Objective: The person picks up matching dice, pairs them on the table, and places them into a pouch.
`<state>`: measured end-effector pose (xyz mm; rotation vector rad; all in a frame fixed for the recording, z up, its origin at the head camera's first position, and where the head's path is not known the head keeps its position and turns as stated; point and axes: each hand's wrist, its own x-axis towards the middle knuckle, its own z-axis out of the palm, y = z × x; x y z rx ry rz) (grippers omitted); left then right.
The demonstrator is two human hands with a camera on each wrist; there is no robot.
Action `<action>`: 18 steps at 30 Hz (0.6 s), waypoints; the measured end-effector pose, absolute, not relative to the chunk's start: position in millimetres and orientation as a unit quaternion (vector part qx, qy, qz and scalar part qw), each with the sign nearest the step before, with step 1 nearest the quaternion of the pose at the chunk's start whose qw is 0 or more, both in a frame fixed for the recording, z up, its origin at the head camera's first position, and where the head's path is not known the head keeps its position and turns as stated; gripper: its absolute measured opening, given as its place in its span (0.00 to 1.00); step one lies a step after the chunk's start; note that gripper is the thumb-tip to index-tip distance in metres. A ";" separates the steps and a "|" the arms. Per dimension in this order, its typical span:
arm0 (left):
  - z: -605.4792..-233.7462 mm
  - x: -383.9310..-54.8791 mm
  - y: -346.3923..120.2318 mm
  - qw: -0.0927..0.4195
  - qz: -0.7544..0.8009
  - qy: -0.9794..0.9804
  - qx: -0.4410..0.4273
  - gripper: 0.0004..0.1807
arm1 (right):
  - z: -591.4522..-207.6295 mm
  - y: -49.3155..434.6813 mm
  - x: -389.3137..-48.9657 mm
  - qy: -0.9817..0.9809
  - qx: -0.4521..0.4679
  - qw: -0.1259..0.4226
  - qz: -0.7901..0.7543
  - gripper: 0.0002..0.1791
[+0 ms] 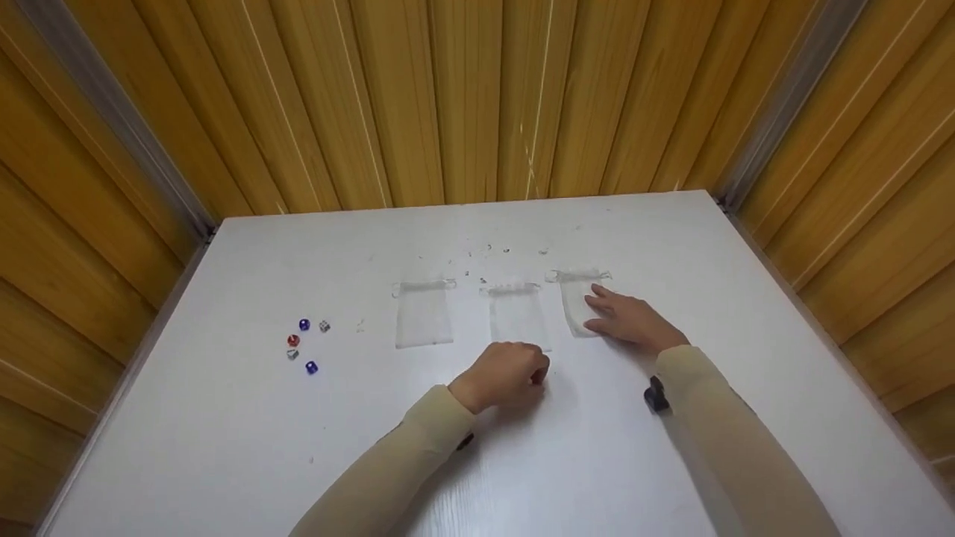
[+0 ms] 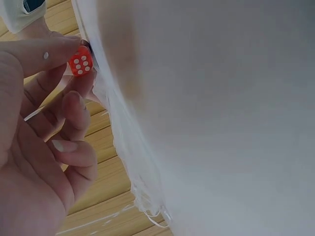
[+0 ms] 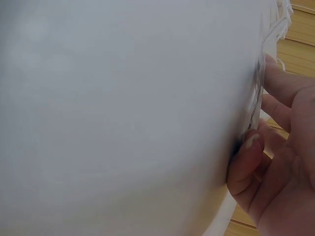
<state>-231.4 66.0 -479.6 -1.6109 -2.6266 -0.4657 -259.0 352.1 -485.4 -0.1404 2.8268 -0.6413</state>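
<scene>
- One red die (image 2: pixel 81 61) is in the person's left hand (image 1: pixel 503 377), pinched by thumb and forefinger, at the near edge of the middle bag (image 1: pixel 515 317).
- It looks like hard, light, smooth plastic; I'd guess it could slip, and two opposite flat faces seem the best hold.
- The right hand (image 1: pixel 633 321) has its fingers spread, resting on the right bag (image 1: pixel 574 309); I see no grip there.
- Three bags in all, counting the left bag (image 1: pixel 424 317): thin, see-through, probably soft, light and easily creased or snagged. Each looks best held by the gathered far end, where the strings are.
- Farther left lie five small dice-like pieces: two blue pieces (image 1: pixel 311 367), one red piece (image 1: pixel 293 340), two clear or silvery pieces (image 1: pixel 324 326).
- Tiny bits (image 1: pixel 506 250) lie scattered beyond the bags, too small to count.
- Under everything, one white table (image 1: pixel 224 455); wood-patterned walls (image 1: pixel 470 104) stand around it.
</scene>
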 end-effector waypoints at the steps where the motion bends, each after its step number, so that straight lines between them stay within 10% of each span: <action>1: -479.5 -232.5 66.4 0.011 -0.150 -0.844 -0.515 0.06 | -484.0 350.9 -259.9 0.967 -0.048 0.120 -0.219 0.37; 18: -480.3 -235.9 67.6 -0.036 -0.131 -0.867 -0.479 0.05 | -482.2 350.5 -262.8 0.966 -0.045 0.142 -0.211 0.38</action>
